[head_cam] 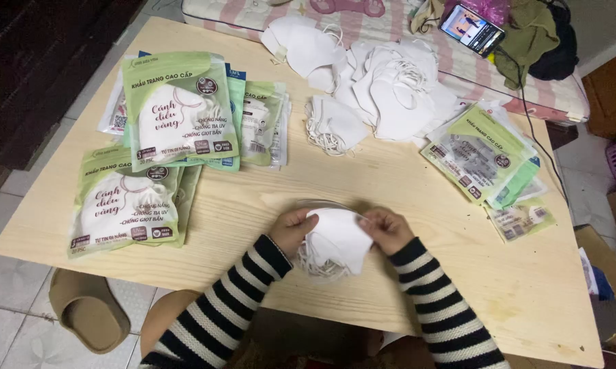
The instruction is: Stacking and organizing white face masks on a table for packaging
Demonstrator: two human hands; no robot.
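Your fingertips are mostly tucked behind the small stack of white masks (337,239), so how many you hold is hard to tell; a clear wrapper edge behind them is barely visible. Your left hand (291,229) pinches the stack's left edge, your right hand (385,229) pinches the right, both closed on it just above the wooden table (417,205). Filled green packets (178,113) lie far left, loose masks (390,89) beyond.
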